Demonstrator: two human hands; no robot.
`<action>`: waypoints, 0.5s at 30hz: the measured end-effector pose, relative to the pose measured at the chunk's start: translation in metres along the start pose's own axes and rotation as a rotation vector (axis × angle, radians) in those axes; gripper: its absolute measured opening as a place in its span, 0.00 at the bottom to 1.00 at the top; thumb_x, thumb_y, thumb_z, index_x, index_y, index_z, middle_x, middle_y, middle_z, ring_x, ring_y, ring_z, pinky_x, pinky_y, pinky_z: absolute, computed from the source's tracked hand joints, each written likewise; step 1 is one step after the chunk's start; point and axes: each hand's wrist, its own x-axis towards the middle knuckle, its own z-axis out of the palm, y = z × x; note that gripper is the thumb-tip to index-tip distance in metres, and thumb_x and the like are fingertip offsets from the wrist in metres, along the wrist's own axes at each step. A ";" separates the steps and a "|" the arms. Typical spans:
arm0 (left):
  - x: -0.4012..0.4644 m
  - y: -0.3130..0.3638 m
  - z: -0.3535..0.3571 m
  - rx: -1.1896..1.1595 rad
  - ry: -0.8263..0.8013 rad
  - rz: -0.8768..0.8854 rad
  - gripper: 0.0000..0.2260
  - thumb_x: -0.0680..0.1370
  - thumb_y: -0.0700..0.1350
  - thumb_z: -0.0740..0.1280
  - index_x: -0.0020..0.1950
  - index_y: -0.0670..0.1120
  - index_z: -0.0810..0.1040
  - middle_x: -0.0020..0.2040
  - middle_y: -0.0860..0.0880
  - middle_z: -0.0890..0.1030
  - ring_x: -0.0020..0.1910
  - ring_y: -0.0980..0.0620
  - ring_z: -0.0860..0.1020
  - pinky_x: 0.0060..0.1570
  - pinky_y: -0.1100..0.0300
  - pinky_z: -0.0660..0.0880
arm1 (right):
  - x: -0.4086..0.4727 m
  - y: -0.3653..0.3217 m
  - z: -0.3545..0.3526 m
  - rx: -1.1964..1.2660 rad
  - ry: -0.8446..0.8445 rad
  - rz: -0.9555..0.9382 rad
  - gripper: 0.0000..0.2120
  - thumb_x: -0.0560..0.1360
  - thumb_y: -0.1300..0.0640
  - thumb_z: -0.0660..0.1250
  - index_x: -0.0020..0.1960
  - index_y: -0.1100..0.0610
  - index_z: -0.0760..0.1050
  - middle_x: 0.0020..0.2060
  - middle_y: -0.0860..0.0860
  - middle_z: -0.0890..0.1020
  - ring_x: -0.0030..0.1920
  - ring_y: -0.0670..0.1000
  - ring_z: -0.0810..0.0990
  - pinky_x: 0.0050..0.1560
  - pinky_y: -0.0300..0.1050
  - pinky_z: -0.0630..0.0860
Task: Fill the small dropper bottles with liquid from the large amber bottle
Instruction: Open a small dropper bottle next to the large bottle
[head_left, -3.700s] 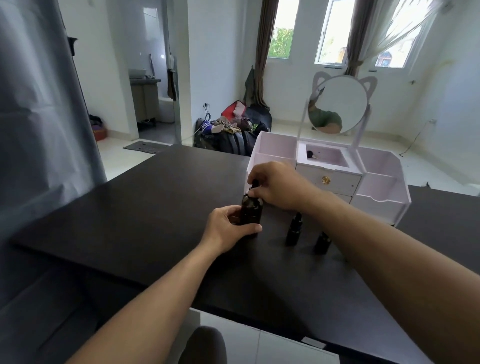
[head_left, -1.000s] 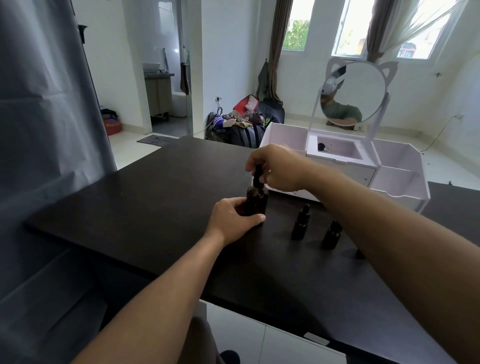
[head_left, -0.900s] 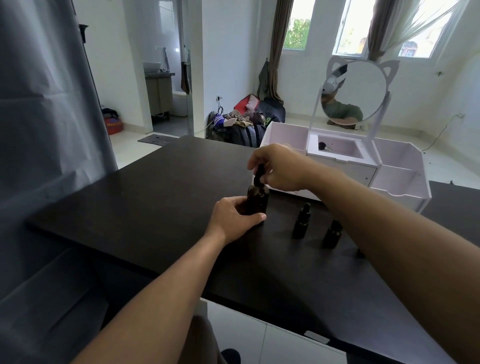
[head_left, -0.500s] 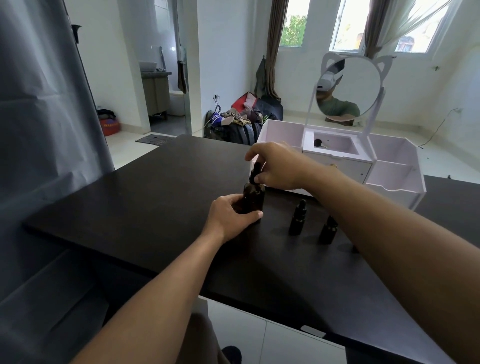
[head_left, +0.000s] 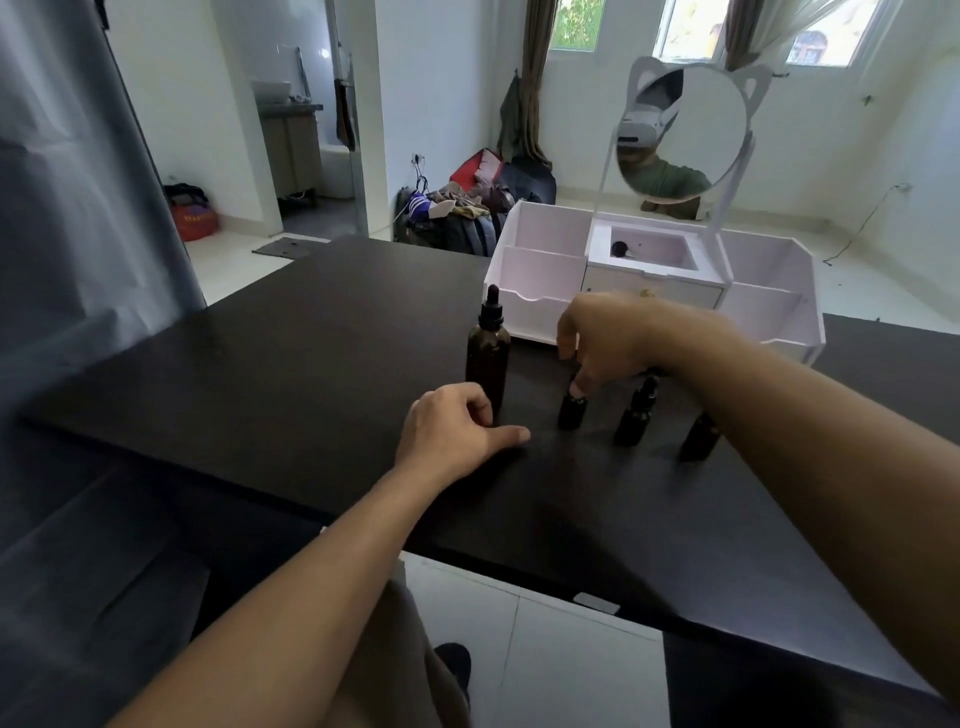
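The large amber bottle (head_left: 487, 361) stands upright on the black table (head_left: 270, 374) with its black dropper cap on, and no hand holds it. My left hand (head_left: 457, 434) rests on the table just in front of its base, fingers loosely curled around nothing. To the right, three small dropper bottles stand in a row. My right hand (head_left: 608, 343) reaches down over the leftmost small bottle (head_left: 571, 414) and its fingertips pinch the cap, which they hide. The middle small bottle (head_left: 634, 422) is free. My right forearm partly covers the right small bottle (head_left: 698, 442).
A white cosmetics organizer (head_left: 540, 312) with open compartments stands right behind the bottles, carrying a round cat-eared mirror (head_left: 680, 130). The table's near edge runs below my forearms. A grey curtain (head_left: 67, 208) hangs at the left.
Both hands have let go of the large amber bottle. My right hand moved right and down onto the leftmost small bottle. My left hand dropped to the table in front of the large bottle.
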 end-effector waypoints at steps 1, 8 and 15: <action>0.000 0.000 0.000 -0.015 -0.013 0.023 0.18 0.63 0.62 0.78 0.34 0.52 0.75 0.36 0.55 0.78 0.39 0.55 0.76 0.35 0.59 0.68 | -0.002 0.001 0.003 0.000 -0.021 0.003 0.15 0.68 0.55 0.77 0.54 0.57 0.80 0.48 0.52 0.82 0.47 0.55 0.79 0.46 0.44 0.74; 0.001 -0.005 -0.002 -0.097 -0.089 0.064 0.16 0.65 0.59 0.78 0.48 0.56 0.84 0.40 0.58 0.81 0.44 0.60 0.78 0.46 0.58 0.76 | -0.006 0.002 0.012 0.092 0.035 -0.046 0.12 0.71 0.63 0.74 0.54 0.56 0.82 0.36 0.45 0.75 0.44 0.52 0.76 0.45 0.41 0.68; 0.002 -0.002 -0.005 -0.059 -0.117 0.046 0.20 0.65 0.61 0.78 0.54 0.55 0.84 0.41 0.57 0.81 0.42 0.59 0.78 0.46 0.56 0.78 | -0.006 -0.008 0.017 0.143 0.086 -0.130 0.12 0.72 0.60 0.74 0.56 0.56 0.82 0.38 0.44 0.73 0.45 0.50 0.75 0.43 0.38 0.67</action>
